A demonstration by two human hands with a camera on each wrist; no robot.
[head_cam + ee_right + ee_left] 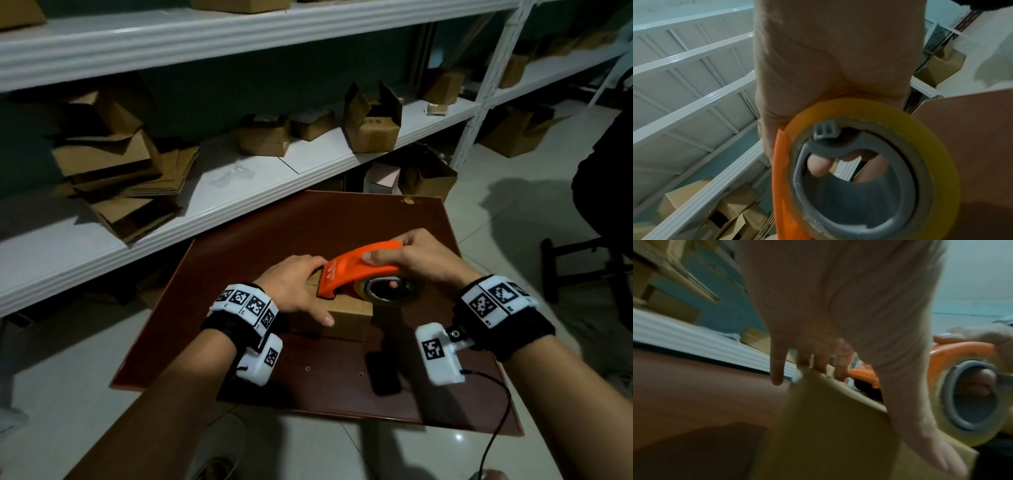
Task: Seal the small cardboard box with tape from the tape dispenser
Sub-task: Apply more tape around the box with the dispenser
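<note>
The small cardboard box (346,320) (828,426) sits on a dark red-brown table (274,233). My left hand (294,284) (838,305) presses on its top with straight, spread fingers (777,369) reaching over the far edge and the thumb down the near face. My right hand (418,257) (838,56) grips the orange tape dispenser (346,270) (962,350) (781,186) by its handle, its fingertips showing through the core. The dispenser's front end rests on the box top beside my left fingers. Its yellowish tape roll (390,291) (937,426) (931,146) hangs off the box's right side.
A black object (382,373) lies on the table near the front edge. White shelving (239,192) with flattened and open cardboard boxes (120,178) runs behind the table. A dark stool (582,260) stands on the tiled floor at right. A cable (496,411) trails from my right wrist.
</note>
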